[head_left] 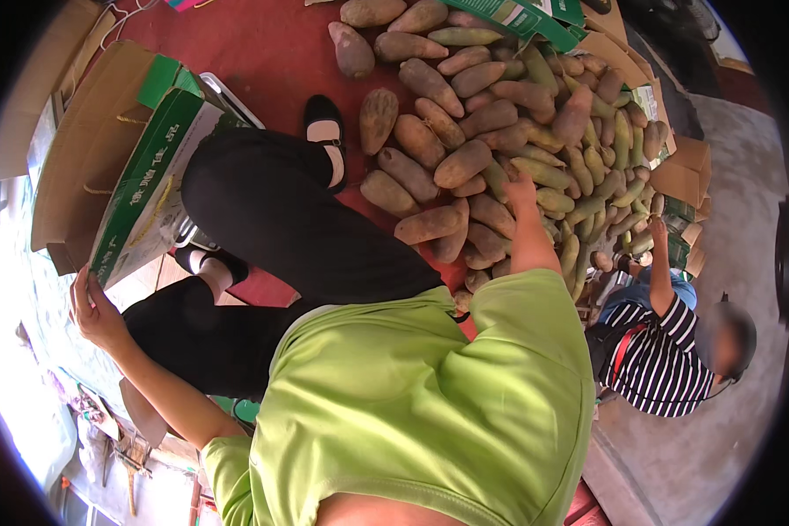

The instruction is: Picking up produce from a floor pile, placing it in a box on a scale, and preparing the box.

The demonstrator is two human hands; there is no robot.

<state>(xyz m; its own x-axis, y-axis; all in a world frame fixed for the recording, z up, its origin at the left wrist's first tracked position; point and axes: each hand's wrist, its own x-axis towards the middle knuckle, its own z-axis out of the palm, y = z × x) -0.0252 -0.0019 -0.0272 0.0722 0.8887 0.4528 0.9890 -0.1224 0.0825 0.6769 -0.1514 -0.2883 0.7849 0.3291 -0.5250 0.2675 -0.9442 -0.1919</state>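
My left hand (98, 317) is at the lower corner of an open green, white and brown cardboard box (153, 167), its fingers closed on the edge. The box stands tilted beside my knee; its inside is mostly hidden. My right hand (522, 191) reaches into a large pile of long melon-like fruits on the right. Its fingers are closed around the left end of a yellow-green melon-like fruit (543, 173). Brownish-orange melon-like fruits (463, 164) lie right beside that hand, and part of my grip is hidden.
Red covering (263, 48) lies under the pile. Another green box (535, 22) sits at its far edge, with brown cartons (682, 168) on the right. A person in a striped shirt (653, 355) reaches into the pile from the right. A pale scale-like frame (232, 101) stands behind my box.
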